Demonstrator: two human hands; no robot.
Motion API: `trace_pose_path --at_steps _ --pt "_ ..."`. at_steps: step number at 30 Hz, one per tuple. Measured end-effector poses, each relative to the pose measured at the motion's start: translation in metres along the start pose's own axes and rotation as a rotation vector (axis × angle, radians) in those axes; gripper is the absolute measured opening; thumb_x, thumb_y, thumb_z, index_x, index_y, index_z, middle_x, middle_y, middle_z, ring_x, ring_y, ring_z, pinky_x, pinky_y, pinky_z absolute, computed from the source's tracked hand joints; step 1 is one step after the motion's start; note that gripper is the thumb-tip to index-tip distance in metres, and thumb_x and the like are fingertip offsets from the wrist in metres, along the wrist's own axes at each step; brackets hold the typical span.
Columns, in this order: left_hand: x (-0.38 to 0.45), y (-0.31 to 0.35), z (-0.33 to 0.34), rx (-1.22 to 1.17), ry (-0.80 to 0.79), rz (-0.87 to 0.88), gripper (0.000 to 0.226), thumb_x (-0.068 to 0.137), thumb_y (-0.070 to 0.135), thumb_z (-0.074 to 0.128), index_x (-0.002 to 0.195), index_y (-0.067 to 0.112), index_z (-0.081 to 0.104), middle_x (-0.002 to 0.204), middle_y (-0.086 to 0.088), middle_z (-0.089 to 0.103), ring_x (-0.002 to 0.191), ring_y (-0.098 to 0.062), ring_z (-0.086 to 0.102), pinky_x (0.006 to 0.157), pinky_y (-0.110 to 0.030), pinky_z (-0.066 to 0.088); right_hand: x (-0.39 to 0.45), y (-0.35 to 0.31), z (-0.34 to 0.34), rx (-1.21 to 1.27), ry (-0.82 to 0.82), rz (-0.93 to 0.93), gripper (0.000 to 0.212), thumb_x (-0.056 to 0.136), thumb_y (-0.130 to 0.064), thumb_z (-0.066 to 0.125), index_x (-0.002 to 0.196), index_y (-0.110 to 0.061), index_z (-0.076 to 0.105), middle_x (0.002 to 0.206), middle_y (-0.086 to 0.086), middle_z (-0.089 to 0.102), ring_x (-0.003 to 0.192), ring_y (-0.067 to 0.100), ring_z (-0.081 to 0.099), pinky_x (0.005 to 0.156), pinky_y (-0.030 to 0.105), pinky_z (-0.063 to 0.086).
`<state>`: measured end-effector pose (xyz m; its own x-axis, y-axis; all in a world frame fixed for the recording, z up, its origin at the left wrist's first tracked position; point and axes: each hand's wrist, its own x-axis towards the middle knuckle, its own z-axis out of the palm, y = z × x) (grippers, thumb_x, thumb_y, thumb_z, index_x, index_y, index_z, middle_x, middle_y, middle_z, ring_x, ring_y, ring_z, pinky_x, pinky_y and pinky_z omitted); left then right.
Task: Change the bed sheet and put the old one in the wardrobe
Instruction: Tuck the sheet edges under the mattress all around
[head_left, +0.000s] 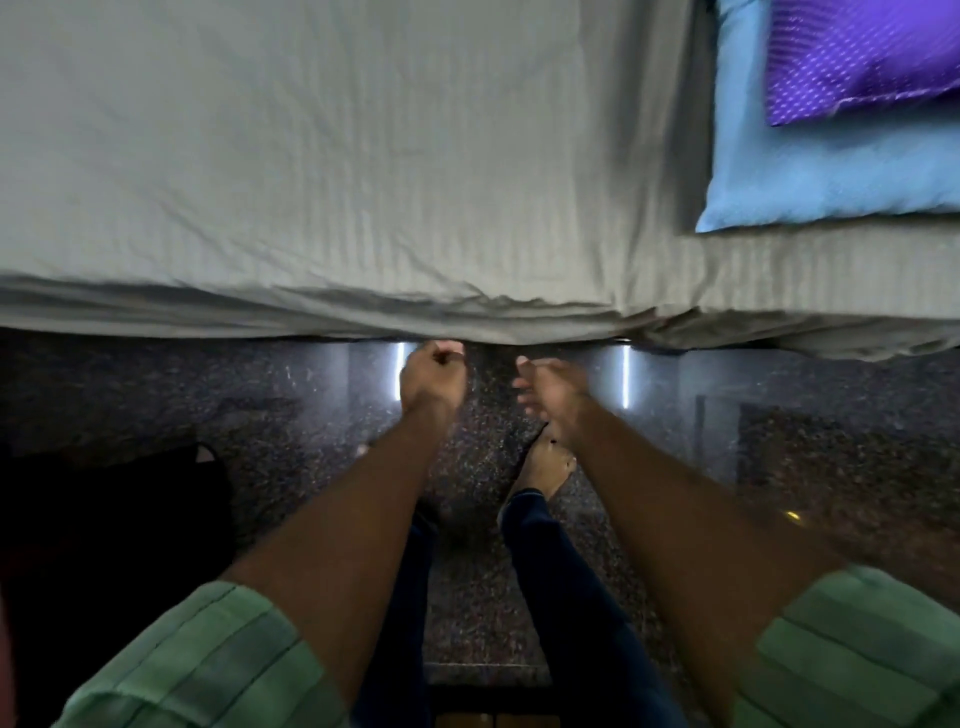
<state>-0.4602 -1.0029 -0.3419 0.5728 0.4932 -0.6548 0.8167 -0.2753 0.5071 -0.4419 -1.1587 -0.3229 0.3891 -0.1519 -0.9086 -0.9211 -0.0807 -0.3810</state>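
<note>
Speckled dark floor (260, 395) lies beneath the grey bed sheet (322, 171) at twelve o'clock, whose hanging edge the left hand (432, 375) pinches (fingers curled) while the right hand (551, 387) hovers beside it, fingers loose.

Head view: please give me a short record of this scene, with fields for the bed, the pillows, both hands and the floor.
bed: grey sheet, wrinkled, its edge hanging over the near side
pillows: purple pillow lying on blue pillow, at the right of the bed
left hand: fingers curled, at the sheet's hanging edge
right hand: blurred, just below the edge, grip unclear
floor: dark, speckled, glossy
</note>
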Motion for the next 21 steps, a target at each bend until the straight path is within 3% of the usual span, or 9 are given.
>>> trace_pose_path --at_steps 2,4,6,8,10,12,14,18,21 --pt "0.042 -0.036 -0.014 -0.209 0.08 -0.14 0.039 0.078 0.054 0.058 0.093 0.02 0.069 0.097 -0.009 0.077 0.092 -0.032 0.074 0.088 -0.042 0.06 -0.014 0.002 0.037 0.022 -0.119 0.043 0.02 0.103 -0.033 0.063 0.093 -0.017 0.065 0.092 0.009 0.069 0.064 0.014 0.057 0.054 0.025 0.044" --pt "0.076 -0.062 -0.038 -0.364 0.134 -0.229 0.046 0.071 0.052 0.059 0.105 0.022 0.064 0.108 -0.015 0.075 0.099 -0.038 0.072 0.091 -0.056 0.059 -0.022 -0.004 0.079 0.084 -0.2 0.119 0.029 0.104 -0.035 0.06 0.116 -0.01 0.066 0.12 0.014 0.068 0.087 0.021 0.068 0.07 0.033 0.052" --pt "0.075 -0.046 -0.081 -0.474 0.133 -0.312 0.054 0.085 0.038 0.059 0.134 0.017 0.054 0.116 -0.012 0.068 0.097 -0.034 0.07 0.093 -0.047 0.059 -0.026 -0.015 0.118 0.189 -0.245 0.176 0.026 0.106 -0.032 0.054 0.121 -0.012 0.06 0.139 0.015 0.06 0.115 0.031 0.065 0.088 0.041 0.054" --pt "0.096 -0.041 -0.115 -0.612 0.18 -0.345 0.046 0.098 0.022 0.057 0.142 0.012 0.049 0.109 -0.009 0.062 0.074 -0.023 0.061 0.068 -0.031 0.057 -0.026 -0.031 0.15 0.291 -0.284 0.202 0.02 0.108 -0.031 0.047 0.113 -0.013 0.056 0.143 0.015 0.056 0.115 0.031 0.062 0.091 0.039 0.053" --pt "0.125 -0.048 -0.137 -0.716 0.247 -0.353 0.035 0.099 0.018 0.056 0.134 0.01 0.056 0.104 -0.012 0.068 0.068 -0.024 0.06 0.051 -0.027 0.05 -0.018 -0.04 0.172 0.335 -0.297 0.232 0.028 0.108 -0.033 0.043 0.103 -0.01 0.059 0.132 0.014 0.062 0.097 0.025 0.064 0.079 0.035 0.052" --pt "0.167 -0.074 -0.151 -0.764 0.301 -0.351 0.032 0.092 0.022 0.065 0.12 0.007 0.063 0.107 -0.014 0.072 0.086 -0.032 0.07 0.06 -0.041 0.053 -0.011 -0.041 0.194 0.316 -0.304 0.276 0.029 0.107 -0.035 0.044 0.106 -0.012 0.061 0.11 0.009 0.069 0.086 0.022 0.064 0.074 0.034 0.051" --pt "0.217 -0.115 -0.158 -0.735 0.336 -0.357 0.043 0.078 0.027 0.074 0.112 0.003 0.065 0.109 -0.02 0.074 0.101 -0.042 0.072 0.067 -0.05 0.054 -0.004 -0.039 0.22 0.31 -0.292 0.292 0.027 0.105 -0.035 0.044 0.118 -0.016 0.06 0.098 0.006 0.071 0.084 0.021 0.065 0.071 0.033 0.052" --pt "0.23 -0.116 -0.183 -0.741 0.254 -0.375 0.029 0.07 0.023 0.082 0.092 0.007 0.072 0.099 -0.011 0.078 0.092 -0.027 0.075 0.072 -0.039 0.056 0.005 -0.04 0.275 0.527 -0.226 0.209 0.028 0.108 -0.025 0.034 0.092 -0.015 0.054 0.087 0.006 0.069 0.082 0.019 0.063 0.067 0.029 0.049" --pt "0.217 -0.107 -0.195 -0.727 0.198 -0.439 0.022 0.07 0.024 0.079 0.086 0.011 0.073 0.083 0.0 0.078 0.077 -0.019 0.075 0.062 -0.026 0.05 0.014 -0.028 0.307 0.632 -0.116 0.14 0.033 0.107 -0.027 0.034 0.084 -0.014 0.054 0.075 0.004 0.061 0.07 0.016 0.059 0.057 0.023 0.05"
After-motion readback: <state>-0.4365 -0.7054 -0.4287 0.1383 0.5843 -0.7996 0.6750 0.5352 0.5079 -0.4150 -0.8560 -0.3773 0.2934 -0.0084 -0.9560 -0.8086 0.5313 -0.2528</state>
